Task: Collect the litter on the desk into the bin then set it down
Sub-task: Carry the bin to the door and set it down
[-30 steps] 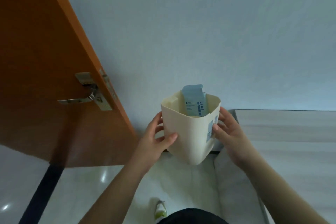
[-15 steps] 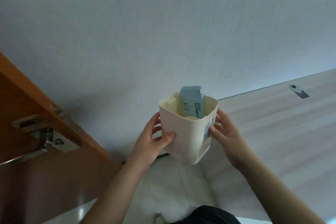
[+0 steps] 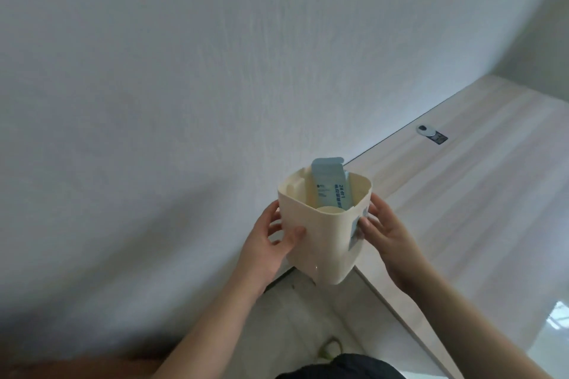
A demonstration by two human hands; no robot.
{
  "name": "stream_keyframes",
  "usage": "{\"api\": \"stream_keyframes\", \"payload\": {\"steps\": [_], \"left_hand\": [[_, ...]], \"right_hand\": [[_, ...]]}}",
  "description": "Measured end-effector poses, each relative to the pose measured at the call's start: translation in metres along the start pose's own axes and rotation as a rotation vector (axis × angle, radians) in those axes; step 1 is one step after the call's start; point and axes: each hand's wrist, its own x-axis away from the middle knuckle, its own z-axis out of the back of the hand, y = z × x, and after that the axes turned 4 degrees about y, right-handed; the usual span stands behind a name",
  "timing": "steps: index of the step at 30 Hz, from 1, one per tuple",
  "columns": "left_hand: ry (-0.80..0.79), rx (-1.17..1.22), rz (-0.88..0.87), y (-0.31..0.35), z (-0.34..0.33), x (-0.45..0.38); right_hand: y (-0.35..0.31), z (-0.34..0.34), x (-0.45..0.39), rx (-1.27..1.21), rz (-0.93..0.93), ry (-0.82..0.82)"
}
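Observation:
I hold a small cream plastic bin (image 3: 320,240) in the air with both hands, at the left end of the pale wooden desk (image 3: 480,200). My left hand (image 3: 271,240) grips its left wall, thumb across the front. My right hand (image 3: 385,231) presses its right wall, where a label sticks. A light blue carton (image 3: 328,189) with dark print stands upright inside and pokes above the rim. A pale round piece lies low in the bin beside it.
A white wall (image 3: 215,71) fills the upper view. A small grey cable port (image 3: 431,134) sits in the desk near the wall. Tiled floor (image 3: 308,317) shows below the bin, with a shoe (image 3: 331,348) on it.
The view has swung right: the orange door and its handle have left the frame and more of the desk shows. Both hands keep the same hold on the bin.

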Motion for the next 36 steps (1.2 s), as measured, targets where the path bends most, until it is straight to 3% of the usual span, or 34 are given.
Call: {"api": "stream_keyframes", "payload": {"steps": [11,19,27,36], "left_hand": [[-0.062,-0.053,0.076,0.002,-0.066,-0.092],[-0.231,-0.159,0.081,-0.014,-0.098,-0.137],[-0.452,-0.135,0.265,-0.025,-0.116,-0.192],[-0.516,-0.094,0.458,-0.045,-0.118,-0.235]], "right_hand": [[0.012,0.044,-0.071,0.090,-0.202,0.193],[0.023,0.066,-0.102,-0.026,-0.373,0.295],[0.049,0.068,-0.135,-0.263,-0.525,0.501],[0.071,0.060,-0.172,-0.334,-0.581,0.588]]}}
